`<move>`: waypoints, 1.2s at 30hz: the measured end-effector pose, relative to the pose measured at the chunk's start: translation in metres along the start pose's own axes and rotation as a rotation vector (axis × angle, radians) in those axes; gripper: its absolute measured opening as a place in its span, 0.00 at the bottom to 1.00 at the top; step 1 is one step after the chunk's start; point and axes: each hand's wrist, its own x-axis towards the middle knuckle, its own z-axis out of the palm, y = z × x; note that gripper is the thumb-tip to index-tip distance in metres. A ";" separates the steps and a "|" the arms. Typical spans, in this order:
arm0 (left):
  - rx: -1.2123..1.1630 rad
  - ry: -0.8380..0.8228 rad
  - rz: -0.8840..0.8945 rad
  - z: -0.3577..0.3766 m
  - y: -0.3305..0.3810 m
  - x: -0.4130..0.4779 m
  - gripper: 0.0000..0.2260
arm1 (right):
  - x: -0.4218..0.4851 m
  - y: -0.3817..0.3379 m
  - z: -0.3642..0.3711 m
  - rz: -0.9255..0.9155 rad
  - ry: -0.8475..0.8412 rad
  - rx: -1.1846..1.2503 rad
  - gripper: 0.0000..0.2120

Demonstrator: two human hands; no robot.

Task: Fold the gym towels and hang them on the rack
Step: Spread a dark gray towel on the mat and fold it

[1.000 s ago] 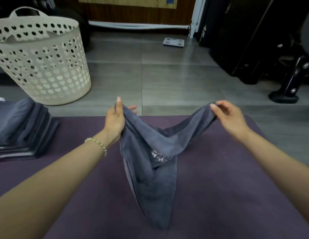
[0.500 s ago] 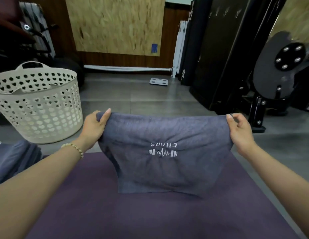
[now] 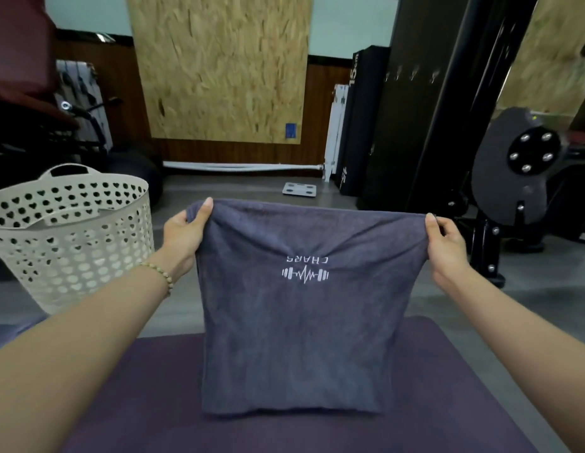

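We see the left hand (image 3: 183, 232) and right hand (image 3: 446, 243) pinching the top corners of a grey towel (image 3: 297, 338), which hangs above a purple mat (image 3: 153, 403); a white basket (image 3: 68, 243) stands to the left.

One towel (image 3: 297, 322) at centre, two hands, left hand (image 3: 183, 237) and right hand (image 3: 446, 246), one bracelet (image 3: 160, 276), one basket (image 3: 68, 250) at left, one mat (image 3: 153, 403) along the bottom, one scale (image 3: 299, 190) above centre, five bolts (image 3: 525, 168) at right.
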 end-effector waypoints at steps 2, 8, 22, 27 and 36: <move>-0.028 0.004 0.061 0.011 0.022 0.007 0.10 | 0.010 -0.020 0.001 -0.026 0.000 0.071 0.09; 0.042 -0.077 0.050 0.010 0.006 -0.002 0.11 | 0.001 -0.006 -0.013 0.033 0.008 0.020 0.10; 0.724 -0.685 -0.613 -0.104 -0.223 -0.151 0.12 | -0.160 0.241 -0.127 0.538 -0.485 -0.740 0.17; 0.653 -0.448 -0.575 -0.101 -0.262 -0.161 0.09 | -0.175 0.263 -0.128 0.534 -0.392 -0.696 0.16; 0.648 -0.277 -0.501 -0.078 -0.303 -0.146 0.13 | -0.150 0.305 -0.112 0.530 -0.281 -0.782 0.12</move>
